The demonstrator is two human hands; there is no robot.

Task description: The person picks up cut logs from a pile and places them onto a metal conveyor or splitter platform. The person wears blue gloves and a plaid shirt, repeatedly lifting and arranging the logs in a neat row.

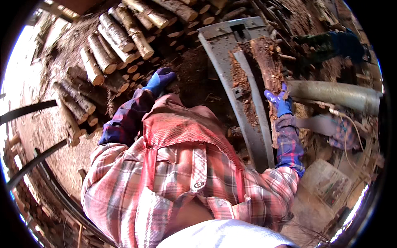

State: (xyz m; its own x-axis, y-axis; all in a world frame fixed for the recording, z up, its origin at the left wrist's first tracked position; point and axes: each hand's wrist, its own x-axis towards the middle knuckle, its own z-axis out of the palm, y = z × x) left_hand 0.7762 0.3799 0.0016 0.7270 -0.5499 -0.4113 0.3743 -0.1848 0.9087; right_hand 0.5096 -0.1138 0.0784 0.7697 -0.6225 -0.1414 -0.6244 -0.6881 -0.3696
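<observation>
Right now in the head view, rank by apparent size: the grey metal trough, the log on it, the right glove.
1. Grey metal trough
2. Log
3. Right glove, gripping the log

A stack of cut logs fills the upper left, their pale sawn ends facing out, bark grey and brown. The ground below it is brown dirt strewn with bark and sawdust. Two dark curved bars cross the left side. Bright daylight washes out the left rim. At right lies a grey pipe, with a worn board on the ground below it.
</observation>
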